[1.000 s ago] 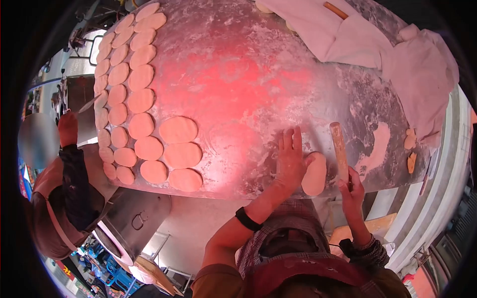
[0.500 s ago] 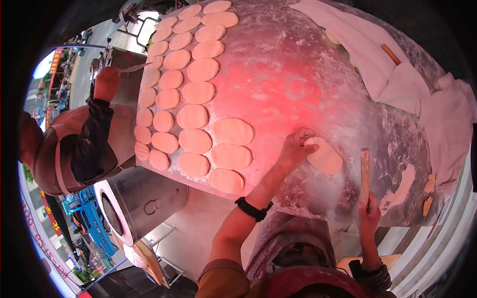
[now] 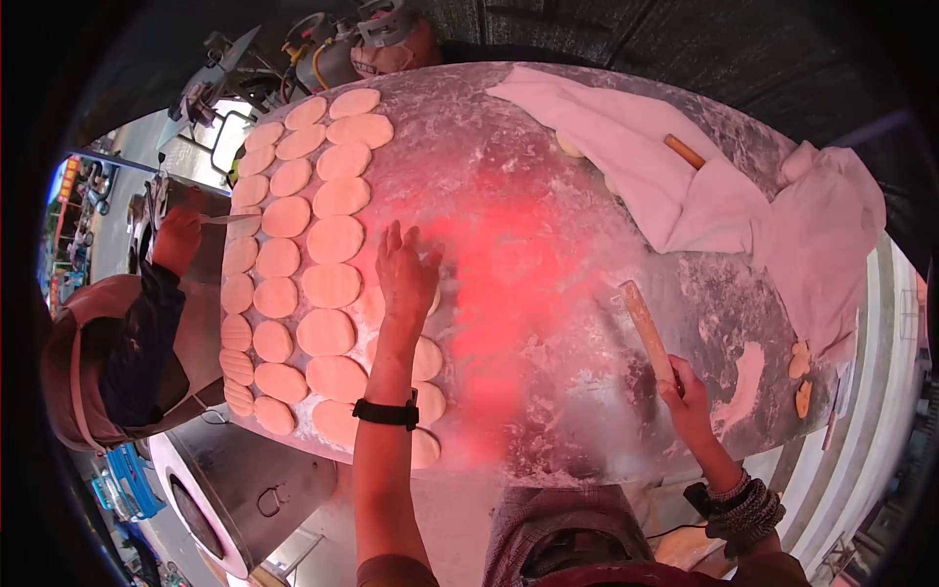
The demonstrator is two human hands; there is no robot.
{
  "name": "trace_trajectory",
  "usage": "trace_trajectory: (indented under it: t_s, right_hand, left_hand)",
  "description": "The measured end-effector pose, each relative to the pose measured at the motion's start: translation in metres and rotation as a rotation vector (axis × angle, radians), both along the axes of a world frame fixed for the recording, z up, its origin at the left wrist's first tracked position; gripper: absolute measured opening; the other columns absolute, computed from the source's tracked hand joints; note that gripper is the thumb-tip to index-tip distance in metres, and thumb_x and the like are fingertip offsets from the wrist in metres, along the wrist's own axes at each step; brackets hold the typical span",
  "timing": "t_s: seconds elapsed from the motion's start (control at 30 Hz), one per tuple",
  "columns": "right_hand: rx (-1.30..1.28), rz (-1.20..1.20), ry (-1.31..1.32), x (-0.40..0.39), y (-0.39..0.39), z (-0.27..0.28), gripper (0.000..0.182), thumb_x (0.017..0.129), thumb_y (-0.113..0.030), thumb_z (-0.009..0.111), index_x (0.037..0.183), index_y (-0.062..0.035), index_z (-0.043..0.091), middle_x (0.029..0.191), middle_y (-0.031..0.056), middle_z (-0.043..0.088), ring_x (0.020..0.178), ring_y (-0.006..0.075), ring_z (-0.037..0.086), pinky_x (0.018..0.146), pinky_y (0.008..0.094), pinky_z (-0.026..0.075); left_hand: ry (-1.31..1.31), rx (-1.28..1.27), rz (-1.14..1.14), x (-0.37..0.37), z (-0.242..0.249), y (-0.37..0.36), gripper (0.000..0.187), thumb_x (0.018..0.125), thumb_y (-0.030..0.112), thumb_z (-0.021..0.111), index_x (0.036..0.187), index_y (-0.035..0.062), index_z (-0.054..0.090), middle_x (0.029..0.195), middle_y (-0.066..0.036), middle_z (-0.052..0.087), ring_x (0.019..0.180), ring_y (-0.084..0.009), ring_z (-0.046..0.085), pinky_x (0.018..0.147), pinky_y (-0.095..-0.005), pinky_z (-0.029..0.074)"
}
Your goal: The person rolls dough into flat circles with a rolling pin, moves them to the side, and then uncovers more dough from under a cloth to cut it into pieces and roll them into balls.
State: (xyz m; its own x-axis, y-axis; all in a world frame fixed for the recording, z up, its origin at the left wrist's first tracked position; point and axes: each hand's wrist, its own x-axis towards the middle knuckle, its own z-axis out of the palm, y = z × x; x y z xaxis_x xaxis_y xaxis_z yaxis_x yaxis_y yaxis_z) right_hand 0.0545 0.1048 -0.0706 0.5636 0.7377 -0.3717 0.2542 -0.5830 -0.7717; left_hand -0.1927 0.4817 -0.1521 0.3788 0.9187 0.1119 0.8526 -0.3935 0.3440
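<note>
My left hand [image 3: 407, 277] is over the right-hand side of the rows of flat oval dough pieces [image 3: 334, 239], its fingers spread and nothing gripped. Under it, a dough oval [image 3: 370, 305] shows only in part, and my wrist covers pieces lower in that row. In my right hand [image 3: 687, 396], near the front right of the floured table [image 3: 548, 411], is a short wooden rolling pin [image 3: 647, 331]. The pin is tilted, its free end pointing up and left, away from me.
A white cloth [image 3: 636, 157] lies at the back right, partly over dough, with a wooden stick [image 3: 684, 152] on it. At left, a co-worker's hand [image 3: 177, 240] holds a flat blade near the dough. A metal drum stove [image 3: 264, 479] stands front left; gas cylinders [image 3: 391, 44] stand behind.
My left hand has gone left from the dough oval at front right, which no longer lies there, and has opened over the rows. The rolling pin has tilted left. The view has shifted.
</note>
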Motion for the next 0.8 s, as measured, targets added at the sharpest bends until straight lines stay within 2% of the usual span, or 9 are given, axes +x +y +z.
trace_trajectory:
  t_s: [0.1, 0.2, 0.3, 0.37, 0.43, 0.57, 0.67, 0.73, 0.8]
  right_hand:
    - [0.065, 0.04, -0.189, 0.019, 0.011, 0.008, 0.037, 0.092, -0.01, 0.059, 0.126, 0.0021, 0.051, 0.098, 0.0174, 0.062, 0.08, 0.0217, 0.059, 0.075, 0.0314, 0.049]
    - [0.065, 0.098, -0.341, 0.021, -0.029, 0.0, 0.039, 0.09, -0.009, 0.059, 0.127, 0.0018, 0.051, 0.103, 0.0188, 0.062, 0.085, 0.0244, 0.061, 0.077, 0.0334, 0.05]
    - [-0.109, -0.013, -0.23, 0.008, -0.082, -0.008, 0.038, 0.089, -0.009, 0.06, 0.125, 0.0016, 0.053, 0.105, 0.0191, 0.062, 0.09, 0.026, 0.063, 0.078, 0.0345, 0.05]
    - [-0.132, -0.04, -0.23, 0.001, -0.112, -0.018, 0.038, 0.089, -0.01, 0.061, 0.125, 0.0017, 0.054, 0.104, 0.0183, 0.063, 0.088, 0.0257, 0.063, 0.078, 0.0347, 0.05]
    - [-0.229, -0.181, -0.099, -0.009, -0.129, -0.02, 0.039, 0.088, -0.011, 0.061, 0.124, 0.0021, 0.054, 0.099, 0.0154, 0.063, 0.083, 0.0224, 0.061, 0.075, 0.0338, 0.05]
    - [-0.217, -0.217, -0.07, -0.012, -0.138, -0.017, 0.039, 0.089, -0.013, 0.061, 0.125, 0.0023, 0.054, 0.095, 0.0121, 0.063, 0.079, 0.0184, 0.058, 0.072, 0.0319, 0.049]
    - [-0.125, -0.349, 0.036, -0.012, -0.141, -0.024, 0.039, 0.09, -0.015, 0.061, 0.125, 0.0021, 0.055, 0.093, 0.0103, 0.062, 0.078, 0.0157, 0.056, 0.071, 0.0294, 0.048]
    - [-0.105, -0.342, 0.107, -0.012, -0.14, -0.016, 0.038, 0.091, -0.017, 0.06, 0.124, 0.0018, 0.054, 0.094, 0.0026, 0.059, 0.078, 0.0103, 0.051, 0.068, 0.0266, 0.045]
    - [-0.102, -0.301, 0.068, -0.007, -0.144, -0.022, 0.039, 0.091, -0.015, 0.06, 0.125, 0.0024, 0.053, 0.094, 0.004, 0.06, 0.078, 0.011, 0.053, 0.069, 0.0274, 0.045]
  left_hand:
    - [-0.094, -0.136, -0.092, 0.07, -0.01, 0.035, 0.054, 0.084, 0.03, 0.07, 0.129, 0.0022, 0.058, 0.145, -0.019, 0.045, 0.136, -0.0364, 0.038, 0.11, -0.0478, 0.036]
    - [-0.012, -0.171, -0.169, 0.157, -0.037, 0.05, 0.064, 0.084, 0.035, 0.07, 0.136, 0.0028, 0.052, 0.146, -0.019, 0.044, 0.137, -0.0355, 0.038, 0.113, -0.0476, 0.032]
    - [-0.062, -0.111, -0.201, 0.237, -0.047, 0.045, 0.072, 0.083, 0.039, 0.067, 0.141, 0.0036, 0.044, 0.146, -0.019, 0.044, 0.137, -0.0359, 0.039, 0.114, -0.0473, 0.029]
    - [-0.286, 0.128, -0.159, 0.276, -0.05, 0.042, 0.068, 0.081, 0.029, 0.071, 0.139, 0.0045, 0.045, 0.14, -0.015, 0.05, 0.131, -0.0318, 0.045, 0.112, -0.0425, 0.031]
    - [-0.411, 0.063, -0.193, 0.301, -0.061, 0.053, 0.064, 0.079, 0.025, 0.073, 0.134, 0.004, 0.048, 0.136, -0.015, 0.052, 0.128, -0.0313, 0.048, 0.109, -0.0434, 0.033]
    - [-0.755, -0.219, -0.22, 0.278, -0.056, 0.014, 0.054, 0.075, 0.018, 0.077, 0.12, 0.0015, 0.053, 0.125, -0.015, 0.056, 0.119, -0.0314, 0.051, 0.101, -0.0461, 0.04]
    - [-0.651, -0.253, -0.263, 0.23, -0.033, -0.021, 0.057, 0.073, 0.028, 0.08, 0.119, 0.0039, 0.056, 0.122, -0.016, 0.06, 0.114, -0.0315, 0.056, 0.09, -0.0432, 0.048]
    - [-0.585, -0.15, -0.191, 0.244, -0.025, -0.02, 0.057, 0.073, 0.029, 0.081, 0.118, 0.0037, 0.056, 0.119, -0.016, 0.061, 0.111, -0.0321, 0.057, 0.09, -0.0431, 0.048]
    - [-0.547, -0.028, -0.101, 0.272, -0.029, -0.004, 0.057, 0.073, 0.03, 0.081, 0.117, 0.0035, 0.057, 0.117, -0.016, 0.062, 0.108, -0.0327, 0.059, 0.09, -0.0431, 0.048]
